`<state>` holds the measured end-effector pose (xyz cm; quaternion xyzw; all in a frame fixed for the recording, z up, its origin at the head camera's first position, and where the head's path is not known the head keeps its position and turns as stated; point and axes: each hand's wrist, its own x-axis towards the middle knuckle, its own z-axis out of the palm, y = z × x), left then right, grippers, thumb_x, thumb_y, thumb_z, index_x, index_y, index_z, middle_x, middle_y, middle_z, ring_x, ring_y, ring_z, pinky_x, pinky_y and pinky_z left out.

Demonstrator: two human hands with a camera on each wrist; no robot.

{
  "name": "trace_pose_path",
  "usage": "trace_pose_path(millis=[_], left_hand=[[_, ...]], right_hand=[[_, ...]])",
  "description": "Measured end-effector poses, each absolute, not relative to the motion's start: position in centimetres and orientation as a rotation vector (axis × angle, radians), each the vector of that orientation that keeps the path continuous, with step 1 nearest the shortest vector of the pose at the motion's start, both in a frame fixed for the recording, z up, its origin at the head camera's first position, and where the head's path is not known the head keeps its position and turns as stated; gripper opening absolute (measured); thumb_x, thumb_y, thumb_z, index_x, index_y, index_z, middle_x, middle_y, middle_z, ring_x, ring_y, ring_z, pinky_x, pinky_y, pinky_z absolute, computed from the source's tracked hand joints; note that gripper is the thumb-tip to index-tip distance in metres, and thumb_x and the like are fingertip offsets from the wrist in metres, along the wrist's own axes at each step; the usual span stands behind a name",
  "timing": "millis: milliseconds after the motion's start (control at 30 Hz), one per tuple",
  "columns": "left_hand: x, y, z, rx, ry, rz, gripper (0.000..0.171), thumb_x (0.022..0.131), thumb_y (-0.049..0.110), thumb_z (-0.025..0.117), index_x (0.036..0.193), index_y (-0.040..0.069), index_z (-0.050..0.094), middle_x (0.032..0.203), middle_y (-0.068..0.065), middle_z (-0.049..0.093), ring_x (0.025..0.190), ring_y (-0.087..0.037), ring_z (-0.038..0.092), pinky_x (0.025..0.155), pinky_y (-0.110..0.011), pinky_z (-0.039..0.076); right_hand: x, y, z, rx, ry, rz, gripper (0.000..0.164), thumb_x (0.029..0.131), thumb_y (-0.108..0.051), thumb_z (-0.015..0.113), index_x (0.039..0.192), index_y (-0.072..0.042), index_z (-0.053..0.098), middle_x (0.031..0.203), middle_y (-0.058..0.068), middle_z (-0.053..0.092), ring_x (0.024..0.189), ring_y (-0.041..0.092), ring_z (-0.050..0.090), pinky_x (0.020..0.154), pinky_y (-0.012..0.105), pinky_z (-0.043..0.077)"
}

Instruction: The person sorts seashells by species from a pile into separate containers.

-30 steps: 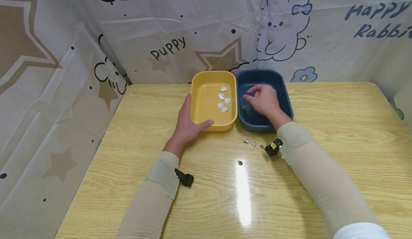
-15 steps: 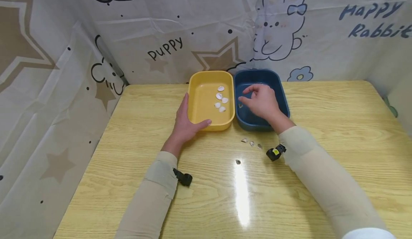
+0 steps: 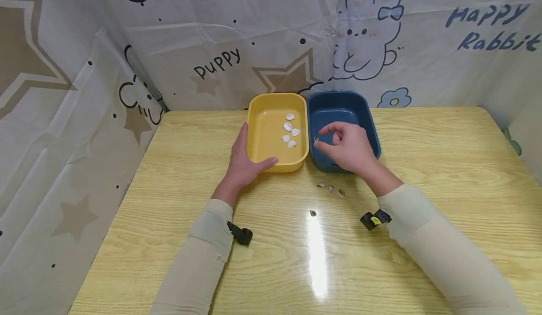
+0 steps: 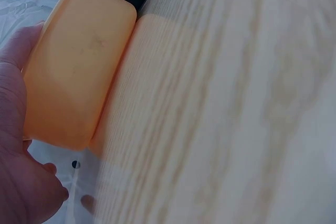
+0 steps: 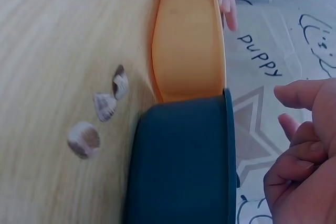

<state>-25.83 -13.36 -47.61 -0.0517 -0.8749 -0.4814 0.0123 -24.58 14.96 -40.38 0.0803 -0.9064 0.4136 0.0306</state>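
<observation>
My left hand (image 3: pixel 247 162) grips the near left corner of a yellow plastic bin (image 3: pixel 263 117), thumb along the front and fingers against the left wall. Several white seashells (image 3: pixel 288 126) lie in that bin, on its right side. My right hand (image 3: pixel 351 148) hovers over a dark blue bin (image 3: pixel 343 99), thumb and index finger apart with nothing seen between them and the other fingers bent. One small dark shell (image 3: pixel 316 139) shows in the blue bin near the thumb tip. In the right wrist view the right hand (image 5: pixel 307 150) is beside the blue bin (image 5: pixel 181 161).
Three small brownish shells (image 3: pixel 331 189) lie in a row on the wooden table (image 3: pixel 190 173) before the bins. A darker shell (image 3: pixel 313 213) sits closer to me. The bins stand side by side against a printed cloth backdrop (image 3: pixel 228 28).
My right hand has drawn back toward me and slightly right over the blue bin. The left hand keeps its hold on the yellow bin. The head view has shifted slightly.
</observation>
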Motion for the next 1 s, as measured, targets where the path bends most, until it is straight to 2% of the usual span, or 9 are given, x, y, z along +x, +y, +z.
trace_pose_path(millis=[167, 433, 733, 1000], left_hand=[[-25.8, -13.4, -47.5, -0.18, -2.714, -1.503, 0.125, 0.073, 0.049, 0.086, 0.162, 0.029, 0.001, 0.165, -0.002, 0.011, 0.146, -0.023, 0.017, 0.116, -0.044, 0.018], [-25.8, -13.3, -47.5, -0.176, -2.726, -1.502, 0.126, 0.072, 0.051, 0.086, 0.162, 0.03, 0.0, 0.165, -0.001, 0.01, 0.146, -0.023, 0.017, 0.116, -0.045, 0.018], [-25.7, -13.3, -47.5, -0.162, -2.734, -1.488, 0.125, 0.073, 0.05, 0.086, 0.162, 0.029, 0.0, 0.165, -0.002, 0.01, 0.146, -0.024, 0.016, 0.116, -0.046, 0.017], [-25.7, -13.4, -47.4, -0.166, -2.738, -1.481, 0.125, 0.073, 0.05, 0.086, 0.162, 0.029, -0.001, 0.165, -0.002, 0.01, 0.147, -0.023, 0.014, 0.116, -0.045, 0.016]], right_hand=[[-23.1, 15.2, -40.4, 0.316, -2.811, 1.276, 0.026, 0.089, -0.031, 0.078, 0.105, -0.013, 0.07, 0.056, 0.003, 0.04, 0.047, 0.024, 0.041, 0.047, 0.033, 0.031], [-20.9, 15.7, -40.7, 0.418, -2.814, 1.293, 0.025, 0.087, -0.021, 0.08, 0.106, -0.008, 0.071, 0.056, 0.002, 0.038, 0.05, 0.023, 0.039, 0.063, 0.038, 0.038], [-19.7, 16.1, -42.1, 0.46, -2.895, 1.309, 0.026, 0.086, -0.017, 0.081, 0.108, -0.005, 0.073, 0.055, -0.001, 0.036, 0.05, 0.019, 0.038, 0.052, 0.033, 0.031], [-19.1, 16.3, -44.2, 0.54, -2.894, 1.292, 0.024, 0.084, -0.016, 0.081, 0.103, -0.004, 0.074, 0.054, -0.003, 0.039, 0.049, 0.015, 0.038, 0.053, 0.032, 0.032]])
